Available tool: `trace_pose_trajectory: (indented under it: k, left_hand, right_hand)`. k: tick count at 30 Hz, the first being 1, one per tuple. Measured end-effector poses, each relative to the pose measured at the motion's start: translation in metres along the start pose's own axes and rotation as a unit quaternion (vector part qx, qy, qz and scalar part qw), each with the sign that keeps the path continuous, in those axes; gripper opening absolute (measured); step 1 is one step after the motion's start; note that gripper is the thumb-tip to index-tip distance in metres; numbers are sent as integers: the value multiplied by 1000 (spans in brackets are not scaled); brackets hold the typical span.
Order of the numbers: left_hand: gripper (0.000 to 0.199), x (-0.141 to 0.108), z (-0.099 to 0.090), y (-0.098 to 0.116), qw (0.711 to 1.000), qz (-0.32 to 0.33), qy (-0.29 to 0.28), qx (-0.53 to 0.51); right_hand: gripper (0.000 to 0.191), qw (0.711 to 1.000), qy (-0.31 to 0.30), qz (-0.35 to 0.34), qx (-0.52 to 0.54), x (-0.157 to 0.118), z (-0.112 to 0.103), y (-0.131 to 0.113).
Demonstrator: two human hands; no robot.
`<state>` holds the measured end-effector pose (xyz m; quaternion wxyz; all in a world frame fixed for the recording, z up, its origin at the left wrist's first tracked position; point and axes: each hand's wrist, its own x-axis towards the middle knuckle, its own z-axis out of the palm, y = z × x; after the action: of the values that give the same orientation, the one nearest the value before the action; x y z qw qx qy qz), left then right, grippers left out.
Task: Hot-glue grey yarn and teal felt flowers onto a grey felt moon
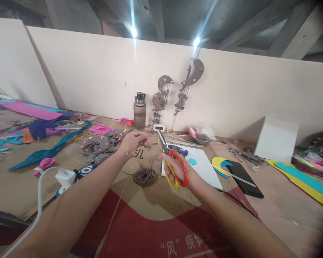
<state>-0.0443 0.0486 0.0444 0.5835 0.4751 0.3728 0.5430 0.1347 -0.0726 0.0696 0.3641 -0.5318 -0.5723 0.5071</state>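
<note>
My right hand [174, 168] grips a pair of scissors [178, 165] with one red and one yellow handle loop. The blades look closed and point up and away. My left hand [134, 144] is off to the left, fingers bent together in a pinch; what they hold, if anything, is too small to make out. Below and between the hands, a coil of grey-brown cord [144, 176] lies on the cardboard, a loose strand rising from it. Beyond my left wrist sit grey crescent pieces with pink dots [95, 144] and a tangle of grey strands.
A water bottle [139, 111] stands by the back wall, where grey moon hangings [195, 73] hang. Right of the scissors are a white sheet [201, 168], a teal flower piece [192, 162] and a black phone [246, 181]. A white charger [65, 177] is at left.
</note>
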Motion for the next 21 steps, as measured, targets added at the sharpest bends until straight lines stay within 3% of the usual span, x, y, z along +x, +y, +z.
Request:
trace_pose_trajectory:
  k: [5, 7, 11, 15, 19, 21]
  left_hand:
    - [8, 12, -20, 3, 998, -22, 2, -53]
    - [8, 15, -26, 4, 998, -22, 4, -57]
    - [8, 16, -29, 7, 998, -38, 7, -53]
    - [11, 11, -22, 8, 997, -53, -18, -52]
    - [14, 6, -12, 6, 995, -79, -35, -46]
    - [14, 4, -8, 4, 994, -91, -38, -43]
  right_hand:
    - [33, 981, -32, 49, -184, -11, -12, -5]
    - [32, 961, -43, 9, -273, -20, -16, -2]
    - [19, 885, -84, -107, -444, -45, -15, 7]
    - [30, 835, -137, -130, -516, -65, -8, 15]
    - [58, 810, -191, -153, -533, -75, -6, 17]
    - [56, 801, -193, -163, -543, -78, -8, 15]
